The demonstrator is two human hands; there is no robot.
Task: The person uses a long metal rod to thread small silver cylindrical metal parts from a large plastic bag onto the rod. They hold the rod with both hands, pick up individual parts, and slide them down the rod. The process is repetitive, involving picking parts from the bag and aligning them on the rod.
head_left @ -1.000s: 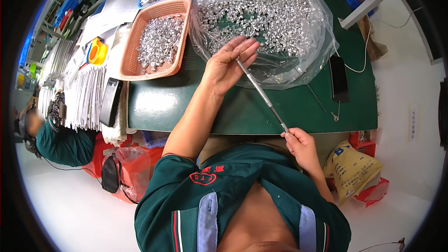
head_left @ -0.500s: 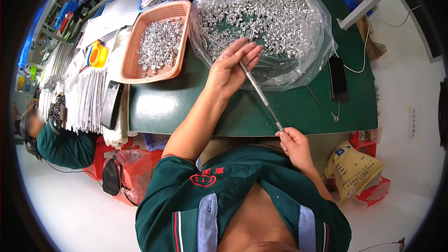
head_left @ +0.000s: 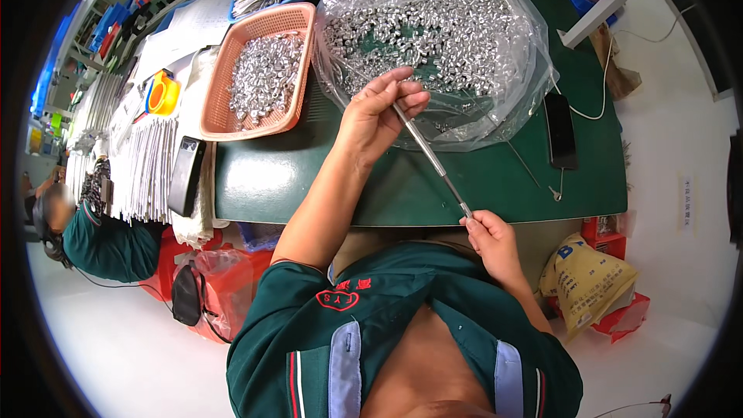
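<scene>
A flat black phone (head_left: pixel 186 176) lies far left, by a salmon plastic basket (head_left: pixel 219 93) of tiny shiny metal bits. The left hand (head_left: pixel 379 112) pinches the top of a thin, smooth metal rod (head_left: pixel 429 157), at the edge of the crinkly clear bag (head_left: pixel 534 54) of small metal pieces on the green table (head_left: pixel 309 178). The right hand (head_left: pixel 487 236) grips its low end. It looks like threading pieces onto the rod; next needs a steady rod.
</scene>
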